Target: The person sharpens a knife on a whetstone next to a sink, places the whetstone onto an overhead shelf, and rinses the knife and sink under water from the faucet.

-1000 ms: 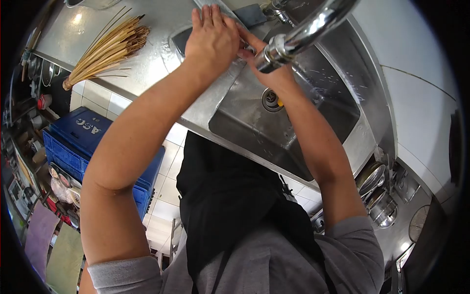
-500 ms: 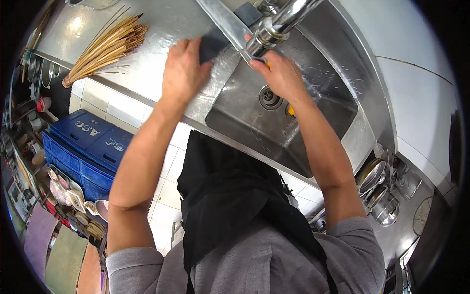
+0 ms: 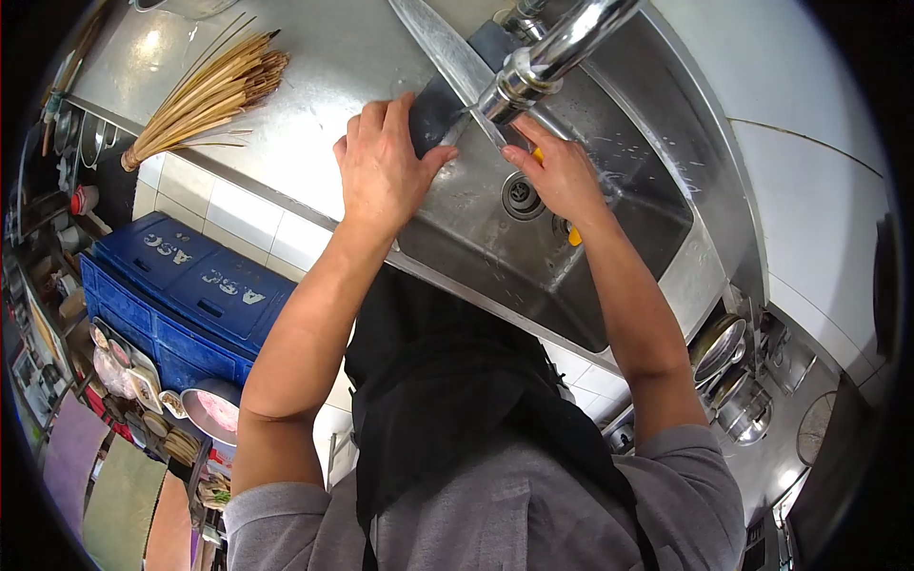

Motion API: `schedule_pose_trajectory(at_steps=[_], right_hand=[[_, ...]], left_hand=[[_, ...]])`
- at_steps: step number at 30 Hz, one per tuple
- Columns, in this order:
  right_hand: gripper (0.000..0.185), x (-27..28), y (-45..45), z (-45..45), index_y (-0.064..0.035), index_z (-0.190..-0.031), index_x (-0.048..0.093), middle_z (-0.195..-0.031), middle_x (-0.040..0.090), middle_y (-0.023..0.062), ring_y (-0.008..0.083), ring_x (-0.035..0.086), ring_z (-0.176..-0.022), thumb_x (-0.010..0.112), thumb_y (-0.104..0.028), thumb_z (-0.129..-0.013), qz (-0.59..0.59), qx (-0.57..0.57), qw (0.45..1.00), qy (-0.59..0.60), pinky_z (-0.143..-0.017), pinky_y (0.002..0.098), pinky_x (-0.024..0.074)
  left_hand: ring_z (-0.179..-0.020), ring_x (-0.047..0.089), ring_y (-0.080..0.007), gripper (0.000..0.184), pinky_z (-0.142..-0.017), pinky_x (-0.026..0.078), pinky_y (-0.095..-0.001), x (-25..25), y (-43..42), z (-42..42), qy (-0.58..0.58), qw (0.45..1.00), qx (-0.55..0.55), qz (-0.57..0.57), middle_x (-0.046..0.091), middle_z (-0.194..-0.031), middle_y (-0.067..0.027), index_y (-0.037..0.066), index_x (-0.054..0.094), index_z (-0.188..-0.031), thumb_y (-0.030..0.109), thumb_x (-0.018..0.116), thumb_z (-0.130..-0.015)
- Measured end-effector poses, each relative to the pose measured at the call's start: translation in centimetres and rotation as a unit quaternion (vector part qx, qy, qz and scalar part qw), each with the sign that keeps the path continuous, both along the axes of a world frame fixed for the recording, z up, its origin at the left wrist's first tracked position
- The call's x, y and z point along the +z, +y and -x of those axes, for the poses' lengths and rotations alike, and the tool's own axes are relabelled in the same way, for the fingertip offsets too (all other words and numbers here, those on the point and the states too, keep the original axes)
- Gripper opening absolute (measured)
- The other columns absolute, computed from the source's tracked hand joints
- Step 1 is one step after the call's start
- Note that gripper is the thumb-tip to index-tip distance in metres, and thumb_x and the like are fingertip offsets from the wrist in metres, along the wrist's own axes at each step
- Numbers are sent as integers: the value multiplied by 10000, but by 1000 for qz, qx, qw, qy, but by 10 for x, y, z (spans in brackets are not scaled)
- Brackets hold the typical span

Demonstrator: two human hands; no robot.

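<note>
A long metal blade point(image 3: 446, 59) lies slantwise across a dark rectangular block point(image 3: 436, 116) at the sink's left edge. My left hand point(image 3: 383, 167) grips the block's near end, fingers on its left side and thumb at its lower right corner. Behind the faucet spout, my right hand point(image 3: 562, 176) is closed at the blade's near end; its grip is partly hidden. Yellow shows between its fingers, and another yellow piece point(image 3: 574, 236) is visible by the wrist, over the basin point(image 3: 486, 252).
The chrome faucet point(image 3: 562, 52) arches over the basin. A bundle of thin sticks point(image 3: 214, 95) rests on the steel counter point(image 3: 314, 57). Blue crates point(image 3: 190, 271) stand below at left, beside a bowl with pink contents point(image 3: 214, 409). Metal pots point(image 3: 745, 404) are at lower right.
My left hand has left the blade area beside my right hand and now grips the dark block. My right hand has moved down and right, with the blade in it.
</note>
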State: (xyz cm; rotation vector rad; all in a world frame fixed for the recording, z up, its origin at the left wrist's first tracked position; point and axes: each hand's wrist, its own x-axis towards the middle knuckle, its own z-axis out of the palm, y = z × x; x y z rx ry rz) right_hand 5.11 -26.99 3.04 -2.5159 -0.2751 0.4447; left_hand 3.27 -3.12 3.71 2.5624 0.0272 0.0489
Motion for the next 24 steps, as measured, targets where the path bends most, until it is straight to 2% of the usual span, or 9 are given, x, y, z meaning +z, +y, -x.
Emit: schedule_pose_trajectory(at_steps=[4, 5, 8, 9, 10, 12, 13, 19, 24], right_hand=[[655, 10, 7, 15, -432, -1569, 408, -956, 749, 166, 379, 716, -847, 684, -368, -978, -36, -6, 999, -3, -797, 478, 552], [655, 10, 8, 21, -426, -1569, 410, -992, 750, 170, 380, 715, -855, 686, -360, -978, -49, -6, 998, 31, -802, 477, 551], [654, 14, 17, 36, -416, -1567, 416, -1036, 747, 174, 378, 714, -865, 689, -347, -977, -58, -18, 994, 95, -809, 477, 548], [651, 14, 19, 39, -412, -1566, 420, -1045, 745, 173, 375, 714, -867, 690, -341, -978, -55, -29, 990, 125, -811, 479, 546], [651, 10, 21, 42, -412, -1566, 420, -1045, 745, 173, 375, 714, -867, 690, -341, -978, -52, -32, 990, 125, -811, 479, 546], [647, 1, 19, 49, -414, -1563, 425, -979, 738, 157, 372, 709, -834, 690, -342, -977, -93, -40, 993, 57, -782, 485, 544], [647, 1, 15, 48, -414, -1563, 425, -979, 738, 157, 372, 709, -834, 690, -342, -977, -90, -45, 993, 56, -782, 485, 544], [650, 15, 4, 29, -433, -1564, 411, -888, 708, 122, 357, 719, -829, 679, -398, -973, 68, -31, 995, -61, -730, 492, 567], [645, 22, 7, 24, -442, -1563, 409, -896, 712, 117, 345, 724, -831, 676, -401, -978, 58, -33, 995, -70, -730, 486, 570]], left_hand=[[-1428, 459, -372, 740, -1138, 346, -636, 20, -14, -16, -112, 990, -69, -52, 534, -1474, -205, -13, 589, -1375, 456, 806, -845], [-1504, 362, -404, 752, -1160, 276, -703, 20, -17, -17, -71, 986, -122, -83, 467, -1538, -246, -31, 580, -1380, 490, 766, -870], [-1503, 355, -419, 768, -1155, 275, -713, 13, -17, -10, -18, 978, -150, -143, 468, -1532, -253, -35, 578, -1387, 509, 753, -874], [-1430, 434, -424, 725, -1150, 337, -641, 11, -13, -7, -40, 983, -120, -134, 516, -1470, -253, -36, 575, -1373, 417, 802, -854], [-1430, 434, -424, 725, -1150, 337, -641, 9, -4, -5, -41, 983, -122, -131, 516, -1470, -253, -36, 575, -1373, 417, 802, -854], [-1326, 507, -421, 674, -1115, 404, -537, 11, 16, -5, -59, 996, -58, 40, 570, -1376, -239, -45, 568, -1352, 274, 843, -825], [-1221, 551, -426, 670, -1050, 452, -472, 8, 20, -1, -72, 996, -35, 28, 595, -1304, -230, -39, 560, -1343, 179, 865, -787], [-1175, 563, -397, 725, -1005, 465, -479, -29, -13, -11, -50, 998, -31, -4, 590, -1288, -207, 5, 561, -1363, 243, 881, -757], [-1192, 553, -328, 697, -990, 440, -475, -36, -20, -17, -24, 999, 14, -41, 584, -1285, -136, 53, 587, -1369, 313, 856, -781]])
